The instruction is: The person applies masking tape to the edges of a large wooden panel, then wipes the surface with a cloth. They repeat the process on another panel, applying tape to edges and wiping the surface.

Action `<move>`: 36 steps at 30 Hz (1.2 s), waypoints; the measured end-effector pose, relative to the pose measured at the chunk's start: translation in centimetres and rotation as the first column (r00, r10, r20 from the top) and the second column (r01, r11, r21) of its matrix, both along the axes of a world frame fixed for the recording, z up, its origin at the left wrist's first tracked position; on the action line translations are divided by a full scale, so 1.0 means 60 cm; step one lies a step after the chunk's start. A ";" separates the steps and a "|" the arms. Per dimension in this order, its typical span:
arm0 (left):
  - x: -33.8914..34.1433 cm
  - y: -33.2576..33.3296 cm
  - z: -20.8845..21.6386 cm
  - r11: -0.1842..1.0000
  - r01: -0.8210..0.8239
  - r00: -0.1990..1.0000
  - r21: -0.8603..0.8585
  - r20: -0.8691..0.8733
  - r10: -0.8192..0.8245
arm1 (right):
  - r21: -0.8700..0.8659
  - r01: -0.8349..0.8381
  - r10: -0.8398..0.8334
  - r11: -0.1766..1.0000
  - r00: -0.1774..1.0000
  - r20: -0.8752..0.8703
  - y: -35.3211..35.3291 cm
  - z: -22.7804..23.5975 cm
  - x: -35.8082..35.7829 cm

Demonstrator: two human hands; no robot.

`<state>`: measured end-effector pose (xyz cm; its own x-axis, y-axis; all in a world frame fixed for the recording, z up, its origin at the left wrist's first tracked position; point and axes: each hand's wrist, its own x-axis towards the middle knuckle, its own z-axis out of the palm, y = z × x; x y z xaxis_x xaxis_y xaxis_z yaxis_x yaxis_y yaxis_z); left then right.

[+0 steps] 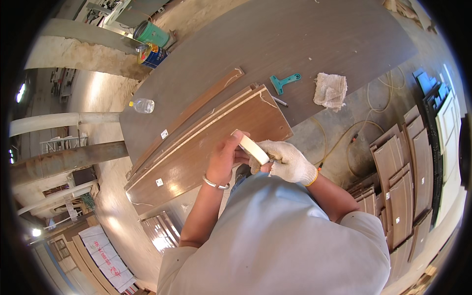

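Note:
Close to my body, both hands hold a roll of cream tape point(253, 150). Bare, with a metal bangle at the wrist, my left hand point(225, 158) grips the roll's upper left side. My right hand point(287, 161) wears a pale knitted glove with fingertips showing, and closes on the lower right side. Just beyond lies a brown wooden panel point(221, 140) with glue-like streaks at its ends and a small white label. Narrower brown strips point(189, 118) lie beside it on a dark table board point(295, 39).
On the board are a teal scraper point(283, 82), a folded cloth point(330, 91), a pen-like stick point(280, 101) and a clear bottle point(143, 105). Brown panels point(396, 187) are stacked at right, near a yellowish hose point(339, 142) on the floor. A green bucket point(149, 32) and a tin point(152, 55) stand at upper left.

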<state>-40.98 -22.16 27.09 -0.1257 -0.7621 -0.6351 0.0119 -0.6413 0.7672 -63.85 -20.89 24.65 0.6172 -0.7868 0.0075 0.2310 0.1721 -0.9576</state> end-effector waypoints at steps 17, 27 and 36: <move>-0.004 0.053 0.085 0.681 0.219 0.976 -0.698 0.169 -0.140 | -0.386 0.145 -0.092 0.911 0.984 0.154 -0.006 0.022 0.031; -0.010 0.063 0.077 0.669 0.253 0.926 -0.699 0.375 0.042 | -0.333 0.024 -0.009 0.943 0.999 0.046 -0.008 0.034 0.034; -0.012 0.055 0.078 0.924 -0.102 0.994 -0.369 -0.014 0.104 | -0.445 0.048 -0.082 0.894 0.995 -0.058 0.004 0.037 0.033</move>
